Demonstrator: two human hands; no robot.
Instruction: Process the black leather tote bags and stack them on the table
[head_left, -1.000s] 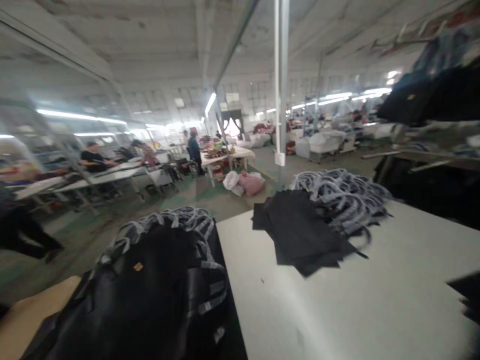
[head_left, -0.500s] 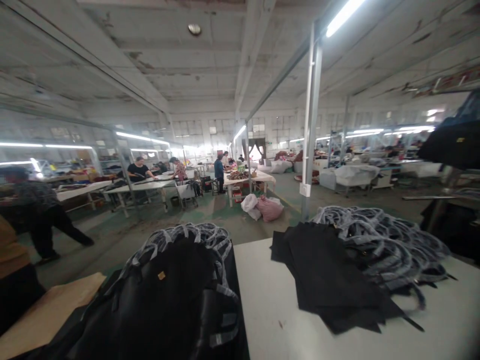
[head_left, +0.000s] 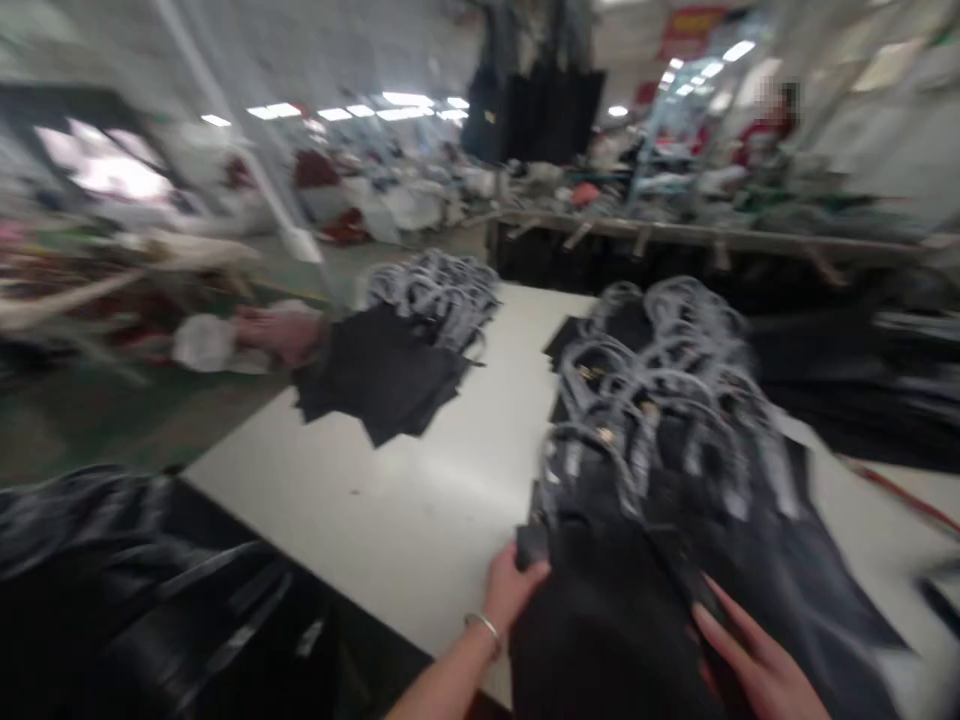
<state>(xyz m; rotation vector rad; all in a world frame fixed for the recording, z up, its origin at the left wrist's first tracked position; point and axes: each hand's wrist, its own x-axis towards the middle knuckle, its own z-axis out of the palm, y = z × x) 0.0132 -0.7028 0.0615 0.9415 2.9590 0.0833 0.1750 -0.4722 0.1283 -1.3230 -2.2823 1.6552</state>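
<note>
A black bag [head_left: 592,610] with wrapped looped handles lies at the near edge of the white table [head_left: 420,500]. My left hand [head_left: 516,583], with a bangle at the wrist, grips the bag's upper left side, thumb over the black material. On its right side my right hand [head_left: 739,640] is closed on the black edge, fingers partly hidden behind it. Beyond and to the right lies a pile of similar black bags [head_left: 697,420] with pale wrapped handles. The picture is blurred by motion.
Another stack of black bags [head_left: 382,370] sits at the table's far left. More black bags [head_left: 217,620] are heaped at the lower left. Dark bags [head_left: 551,115] hang above a rack at the back. Pink and white sacks [head_left: 277,335] rest on the floor.
The view has swung right and down, bringing the larger bag pile into sight. Both my hands have come into view, holding a black bag.
</note>
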